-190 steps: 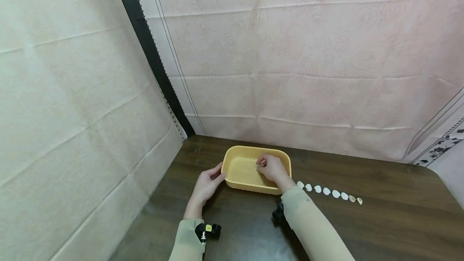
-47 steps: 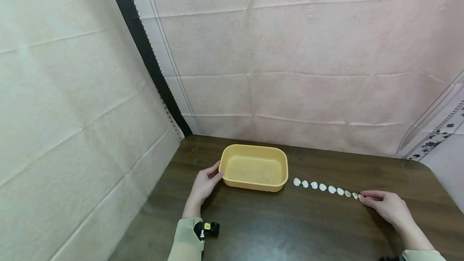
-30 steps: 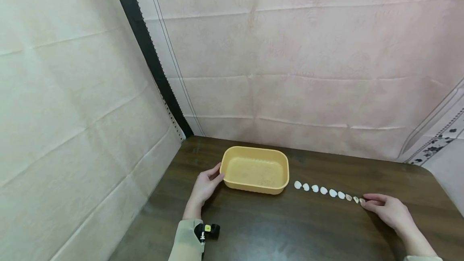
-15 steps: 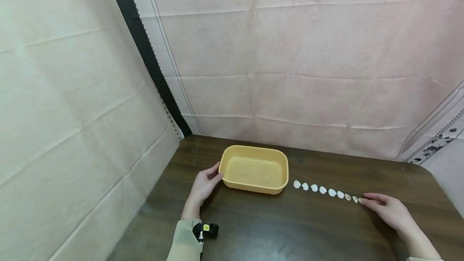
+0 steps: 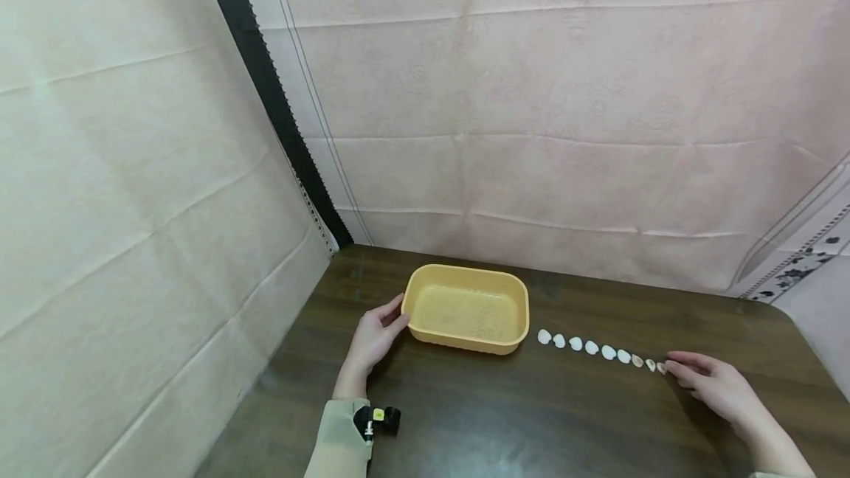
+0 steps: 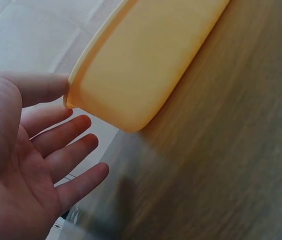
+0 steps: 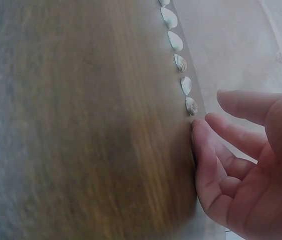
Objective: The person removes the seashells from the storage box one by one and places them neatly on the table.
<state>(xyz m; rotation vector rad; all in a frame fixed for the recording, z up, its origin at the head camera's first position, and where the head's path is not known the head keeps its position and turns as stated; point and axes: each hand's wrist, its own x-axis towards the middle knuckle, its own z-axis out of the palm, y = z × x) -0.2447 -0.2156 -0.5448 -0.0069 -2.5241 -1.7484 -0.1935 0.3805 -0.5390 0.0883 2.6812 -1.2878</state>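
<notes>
The left hand point(image 5: 373, 341) stays at the left end of a yellow plastic basin point(image 5: 465, 341). In the left wrist view its thumb and index fingertip touch the outer rim, while the other fingers spread out straight. Several small white seashells point(image 5: 608, 352) lie in a slightly slanting row right of the basin. At the row's right end is the last shell point(image 5: 661, 367), with the right hand point(image 5: 720, 386) just beside it. In the right wrist view, thumb and forefinger stand apart with nothing between them, close to the end shell point(image 7: 191, 106).
The basin stands on a dark wood-grain table point(image 5: 465, 419), near its back edge. Pale patterned cloth point(image 5: 564, 131) hangs behind the table, and more cloth point(image 5: 166, 279) hangs at left. A black wrist camera point(image 5: 377, 419) sits on the left sleeve.
The right hand moved from inside the basin to the row's right end, where one more shell now lies. Its fingers have since parted from that shell. The left hand stayed at the basin.
</notes>
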